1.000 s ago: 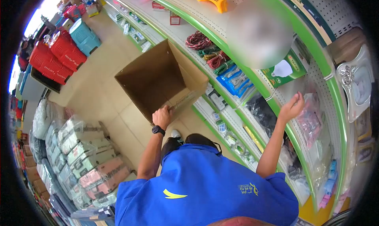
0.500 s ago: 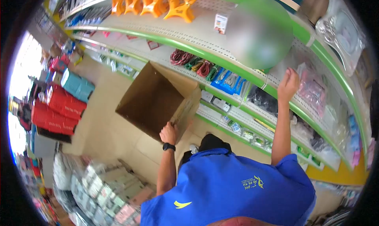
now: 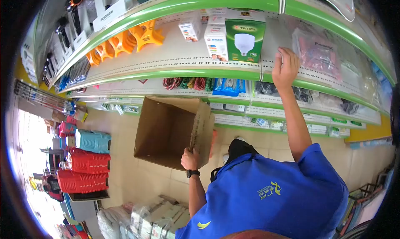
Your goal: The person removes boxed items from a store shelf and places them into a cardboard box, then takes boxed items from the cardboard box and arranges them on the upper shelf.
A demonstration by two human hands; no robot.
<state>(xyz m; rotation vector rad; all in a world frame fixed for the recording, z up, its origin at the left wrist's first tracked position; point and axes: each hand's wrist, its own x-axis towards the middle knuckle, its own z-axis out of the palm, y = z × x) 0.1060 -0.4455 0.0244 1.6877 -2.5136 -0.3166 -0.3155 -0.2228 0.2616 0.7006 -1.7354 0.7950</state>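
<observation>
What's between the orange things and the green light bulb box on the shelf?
White boxes, plus a bare bit of shelf beside the orange things. The head view shows it.

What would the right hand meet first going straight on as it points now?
Right hand: likely the bare part of the shelf between the green bulb box and pink packet; it might brush the box's side. Depth unclear.

I view green-edged shelving above a beige tiled floor. A yellow panel adjoins the shelving's lower right corner; white glare lies beyond the floor's left edge.
</observation>
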